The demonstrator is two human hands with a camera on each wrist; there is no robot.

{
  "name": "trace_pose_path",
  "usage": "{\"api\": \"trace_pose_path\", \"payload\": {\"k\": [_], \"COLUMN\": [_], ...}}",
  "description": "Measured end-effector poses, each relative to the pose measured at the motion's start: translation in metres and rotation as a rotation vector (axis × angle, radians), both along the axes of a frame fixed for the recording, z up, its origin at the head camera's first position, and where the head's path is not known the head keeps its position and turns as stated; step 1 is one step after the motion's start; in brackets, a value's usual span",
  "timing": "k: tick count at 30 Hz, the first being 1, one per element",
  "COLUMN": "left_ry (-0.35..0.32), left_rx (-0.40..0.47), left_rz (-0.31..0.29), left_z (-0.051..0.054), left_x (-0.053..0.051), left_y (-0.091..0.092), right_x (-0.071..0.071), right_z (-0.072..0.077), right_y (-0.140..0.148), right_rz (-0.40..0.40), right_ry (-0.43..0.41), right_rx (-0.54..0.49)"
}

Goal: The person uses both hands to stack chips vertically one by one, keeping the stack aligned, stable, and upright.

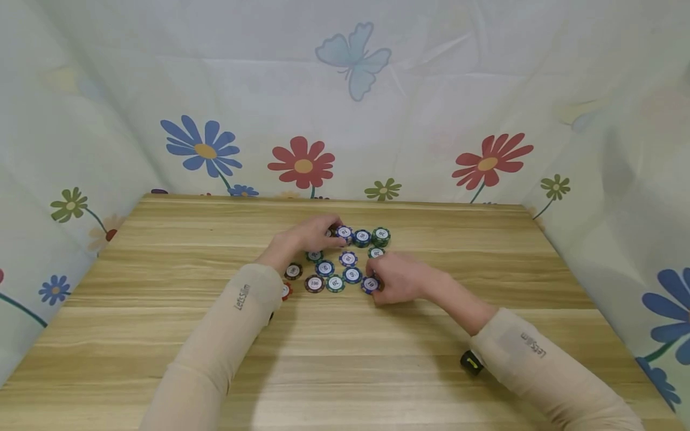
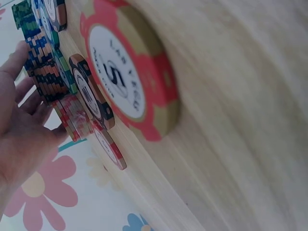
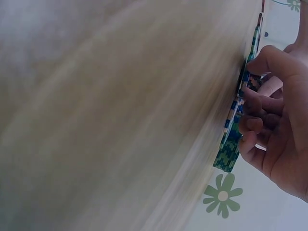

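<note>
My left hand grips a stack of blue-and-white poker chips at the back of the group, thumb in front and fingers behind. Beside that stack stand a blue stack and a green stack. My right hand pinches a purple poker chip marked 10 at the group's front right corner. In the left wrist view, black chips and red chips are stacked near the left fingers. Single chips, such as a black one, lie flat between the hands.
A red chip and a brown-black chip lie near the left forearm. A small black object with a yellow-green mark sits by the right sleeve. A flower-print curtain surrounds the wooden table.
</note>
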State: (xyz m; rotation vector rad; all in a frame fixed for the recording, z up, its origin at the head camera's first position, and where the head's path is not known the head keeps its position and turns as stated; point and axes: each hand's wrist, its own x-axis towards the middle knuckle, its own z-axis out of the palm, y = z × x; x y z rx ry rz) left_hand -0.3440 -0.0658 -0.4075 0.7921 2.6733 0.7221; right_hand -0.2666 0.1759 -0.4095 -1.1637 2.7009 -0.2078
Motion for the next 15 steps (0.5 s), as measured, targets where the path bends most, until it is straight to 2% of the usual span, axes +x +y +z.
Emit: {"api": "trace_pose_path", "payload": {"k": [5,8,15], "left_ry": [0.009,0.005,0.007], "left_rx": [0.002,0.004,-0.003], "left_rz": [0.0,0.005,0.008], "left_z": [0.001,0.001,0.001], "left_x": [0.0,0.001,0.001], "left_y": [0.001,0.001,0.002], "right_x": [-0.003,-0.006,-0.018], "right_z": [0.007,0.013,0.016], "right_y": [0.002,0.003,-0.004], "right_rz": [-0.067,-0.116,-0.174], "right_ry": [-0.046,-0.044,0.026], "right_rx": [-0.01,-0.06,-0.185]}}
